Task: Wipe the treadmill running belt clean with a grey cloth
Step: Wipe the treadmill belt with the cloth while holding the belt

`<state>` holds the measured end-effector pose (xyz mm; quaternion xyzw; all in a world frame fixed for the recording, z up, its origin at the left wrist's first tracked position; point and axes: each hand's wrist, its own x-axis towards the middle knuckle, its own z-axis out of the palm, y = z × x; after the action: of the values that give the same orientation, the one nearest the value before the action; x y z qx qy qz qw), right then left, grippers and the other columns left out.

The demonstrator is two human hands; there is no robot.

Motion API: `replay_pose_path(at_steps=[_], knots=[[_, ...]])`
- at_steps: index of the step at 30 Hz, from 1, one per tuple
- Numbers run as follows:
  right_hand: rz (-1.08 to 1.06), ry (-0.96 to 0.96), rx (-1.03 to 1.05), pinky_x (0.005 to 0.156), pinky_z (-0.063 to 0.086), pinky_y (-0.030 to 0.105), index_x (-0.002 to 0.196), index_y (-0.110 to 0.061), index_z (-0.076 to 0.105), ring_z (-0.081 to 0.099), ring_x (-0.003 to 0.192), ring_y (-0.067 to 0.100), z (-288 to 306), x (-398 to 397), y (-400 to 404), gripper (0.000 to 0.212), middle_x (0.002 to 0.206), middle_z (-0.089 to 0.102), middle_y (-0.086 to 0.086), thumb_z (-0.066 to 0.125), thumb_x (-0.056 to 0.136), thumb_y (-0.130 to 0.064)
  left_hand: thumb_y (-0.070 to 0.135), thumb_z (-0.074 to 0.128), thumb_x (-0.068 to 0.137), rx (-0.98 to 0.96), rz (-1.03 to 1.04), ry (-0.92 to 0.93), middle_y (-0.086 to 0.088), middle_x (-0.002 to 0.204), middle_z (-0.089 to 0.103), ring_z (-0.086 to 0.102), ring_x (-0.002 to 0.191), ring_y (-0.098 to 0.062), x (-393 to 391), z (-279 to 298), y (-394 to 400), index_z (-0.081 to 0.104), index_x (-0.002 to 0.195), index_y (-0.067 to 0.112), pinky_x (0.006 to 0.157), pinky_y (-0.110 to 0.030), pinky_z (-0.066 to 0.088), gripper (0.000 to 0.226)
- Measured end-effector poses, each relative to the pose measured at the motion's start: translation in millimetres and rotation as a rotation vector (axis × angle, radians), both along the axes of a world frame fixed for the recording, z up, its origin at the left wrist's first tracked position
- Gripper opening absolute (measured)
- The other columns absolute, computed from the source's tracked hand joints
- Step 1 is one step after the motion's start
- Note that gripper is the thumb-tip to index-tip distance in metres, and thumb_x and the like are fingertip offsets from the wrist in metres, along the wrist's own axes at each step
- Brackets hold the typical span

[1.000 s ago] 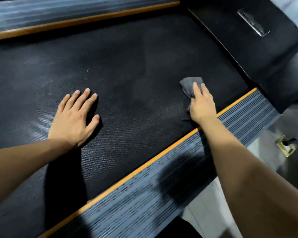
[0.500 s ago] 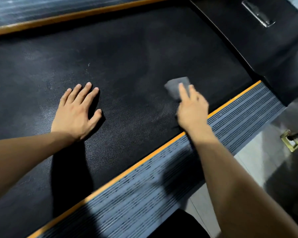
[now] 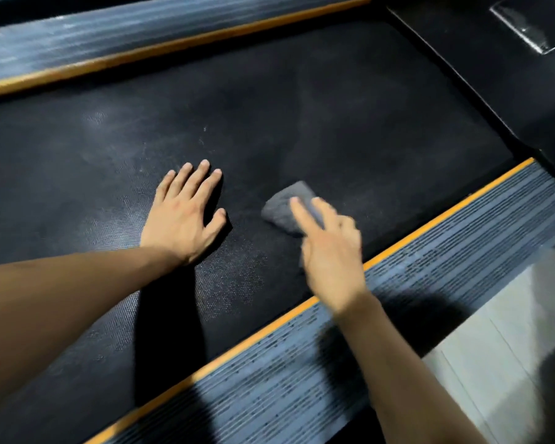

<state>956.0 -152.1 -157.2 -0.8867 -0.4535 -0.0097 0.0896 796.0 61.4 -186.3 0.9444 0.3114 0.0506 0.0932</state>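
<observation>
Since a second ago the right hand (image 3: 329, 251) has swept the cloth (image 3: 285, 208) leftward across the belt (image 3: 350, 123), from beside the orange edge strip (image 3: 430, 225) to just beside the left hand (image 3: 183, 219), which stays flat and open, fingers spread, holding nothing. Fingers extended, the right hand presses the grey cloth down rather than clenching it. Pale dusty smears remain mid-belt, so I judge much wiping is left; no brand or writing is legible.
</observation>
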Motion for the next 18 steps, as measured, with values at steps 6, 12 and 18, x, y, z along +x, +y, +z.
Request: replay_pose_path(at_steps=[6, 12, 18], knots=[[-0.348, 0.183, 0.061, 0.116, 0.022, 0.049, 0.153, -0.022, 0.029, 0.021, 0.144, 0.038, -4.0, 62.3, 29.4, 0.065, 0.16, 0.019, 0.018, 0.052, 0.094, -0.01, 0.053, 0.035, 0.094, -0.013, -0.003, 0.009, -0.004, 0.168, 0.026, 0.018, 0.157, -0.027, -1.6, 3.2, -1.1, 0.03, 0.159, 0.022, 0.128, -0.046, 0.01, 0.072], [0.068, 0.156, 0.149, 0.114, 0.034, 0.045, 0.146, -0.017, 0.045, 0.04, 0.137, 0.038, -14.4, -31.3, 51.6, 0.065, 0.151, 0.038, 0.022, 0.06, 0.084, -0.003, 0.046, 0.039, 0.09, -0.098, -0.038, -0.055, -0.008, 0.167, 0.029, 0.023, 0.155, -0.029, -7.2, 6.9, 5.3, 0.037, 0.156, 0.016, 0.127, -0.042, 0.007, 0.072], [0.102, 0.2, 0.113, 0.117, 0.029, 0.044, 0.153, -0.031, 0.028, 0.027, 0.145, 0.026, -13.3, -49.8, 92.2, 0.067, 0.16, 0.025, 0.008, 0.053, 0.094, -0.012, 0.042, 0.038, 0.089, -0.039, -0.016, -0.038, -0.011, 0.163, 0.034, 0.033, 0.149, -0.033, -31.0, 11.1, 72.1, 0.041, 0.152, 0.016, 0.123, -0.046, 0.02, 0.068]])
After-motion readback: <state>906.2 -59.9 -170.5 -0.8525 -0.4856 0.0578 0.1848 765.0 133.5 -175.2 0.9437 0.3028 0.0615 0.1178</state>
